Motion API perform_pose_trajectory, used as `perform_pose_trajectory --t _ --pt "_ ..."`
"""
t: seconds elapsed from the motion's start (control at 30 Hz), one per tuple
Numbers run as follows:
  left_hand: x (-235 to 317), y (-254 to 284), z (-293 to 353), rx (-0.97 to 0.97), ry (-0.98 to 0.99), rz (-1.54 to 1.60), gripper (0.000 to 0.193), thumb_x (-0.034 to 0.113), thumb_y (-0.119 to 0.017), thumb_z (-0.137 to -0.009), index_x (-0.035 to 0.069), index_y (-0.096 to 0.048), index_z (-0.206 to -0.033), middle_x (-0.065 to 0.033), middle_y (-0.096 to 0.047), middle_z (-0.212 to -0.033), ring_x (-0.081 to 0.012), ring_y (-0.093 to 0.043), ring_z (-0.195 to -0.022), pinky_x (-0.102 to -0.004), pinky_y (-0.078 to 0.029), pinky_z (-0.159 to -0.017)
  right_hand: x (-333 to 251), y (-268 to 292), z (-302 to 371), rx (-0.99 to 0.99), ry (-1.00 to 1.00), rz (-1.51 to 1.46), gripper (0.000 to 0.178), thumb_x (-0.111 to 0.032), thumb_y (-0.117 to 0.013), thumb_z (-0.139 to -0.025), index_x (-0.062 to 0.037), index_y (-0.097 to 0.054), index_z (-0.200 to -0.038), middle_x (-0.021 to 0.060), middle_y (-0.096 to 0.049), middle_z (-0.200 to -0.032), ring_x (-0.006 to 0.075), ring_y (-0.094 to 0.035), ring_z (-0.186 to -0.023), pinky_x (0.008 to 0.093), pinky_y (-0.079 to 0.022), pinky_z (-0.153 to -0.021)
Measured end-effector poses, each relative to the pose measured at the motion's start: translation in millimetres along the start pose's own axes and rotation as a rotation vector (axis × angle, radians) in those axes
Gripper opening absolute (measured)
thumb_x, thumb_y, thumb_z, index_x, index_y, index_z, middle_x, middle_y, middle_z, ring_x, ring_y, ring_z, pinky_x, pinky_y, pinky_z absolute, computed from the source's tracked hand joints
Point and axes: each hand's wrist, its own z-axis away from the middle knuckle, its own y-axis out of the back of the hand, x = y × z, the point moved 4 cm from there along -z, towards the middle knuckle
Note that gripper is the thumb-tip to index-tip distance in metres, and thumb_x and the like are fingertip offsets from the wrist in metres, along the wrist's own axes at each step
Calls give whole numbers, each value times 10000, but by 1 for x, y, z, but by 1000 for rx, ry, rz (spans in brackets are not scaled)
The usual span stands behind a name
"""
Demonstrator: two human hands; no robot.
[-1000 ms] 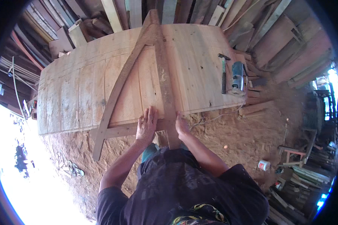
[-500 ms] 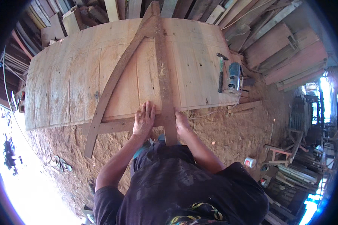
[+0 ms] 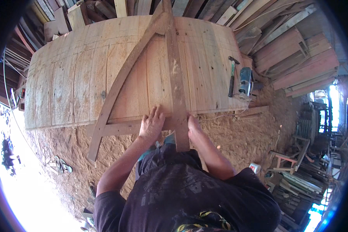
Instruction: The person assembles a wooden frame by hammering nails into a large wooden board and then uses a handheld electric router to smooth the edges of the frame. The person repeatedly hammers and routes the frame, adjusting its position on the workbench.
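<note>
A brown A-shaped wooden frame [image 3: 177, 85] lies across the broad pale plank panel [image 3: 207, 69]. At the panel's near edge, the left hand [image 3: 152, 124] lies open, fingers extended, over the frame's crossbar; the right hand [image 3: 194, 127] meets its long board (whether gripping, I cannot tell).

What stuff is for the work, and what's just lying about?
For the work, I think:
A-shaped wooden frame, left hand and right hand at it
Plank panel beneath it
Perhaps the hammer and blue power tool, unheld

Just lying about:
Flip-flops
White tub
</note>
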Motion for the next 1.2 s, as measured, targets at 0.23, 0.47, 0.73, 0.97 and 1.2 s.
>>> perform_pose_trajectory --t 0.23,0.47,0.73,0.97,1.2 --pt "-9 -8 11 34 33 89 532 66 -725 -865 20 -565 -1369 -166 -362 -1711 -351 -378 -1580 -539 -480 -1119 -25 -20 68 -105 52 74 589 -547 -497 -1126 -12 -736 -1189 92 -776 -1054 193 -726 -913 376 -593 -769" --pt "3 8 10 15 52 160 704 127 -758 -824 55 -528 -1486 -122 -441 -1697 -309 -451 -1547 -541 -464 -1128 -110 54 28 175 801 778 389 -418 -687 -1067 -56 -712 -1207 111 -770 -1105 216 -715 -937 408 -574 -761" --pt "0 50 20 163 42 270 880 45 -742 -749 121 -486 -1588 -118 -524 -1643 -329 -596 -1413 -526 -496 -1089 -227 68 -27 670 784 1160 711 -295 -680 -984 -25 -438 -1596 360 -371 -1627 502 -384 -1518 588 -380 -1205" --pt "11 90 29 426 46 317 818 15 -775 -698 88 -613 -1496 -152 -705 -1398 -353 -700 -1206 -473 -531 -1025 -259 77 -65 713 538 1160 759 -280 -677 -945 -52 -424 -1624 343 -417 -1593 488 -404 -1499 614 -363 -1201" --pt "12 111 41 539 164 480 797 120 -879 -845 12 -548 -1562 -203 -662 -1483 -323 -696 -1282 -455 -577 -1076 -217 51 -73 691 894 937 671 -138 -746 -828 -50 -549 -1464 291 -651 -1295 443 -617 -1261 547 -495 -1071"
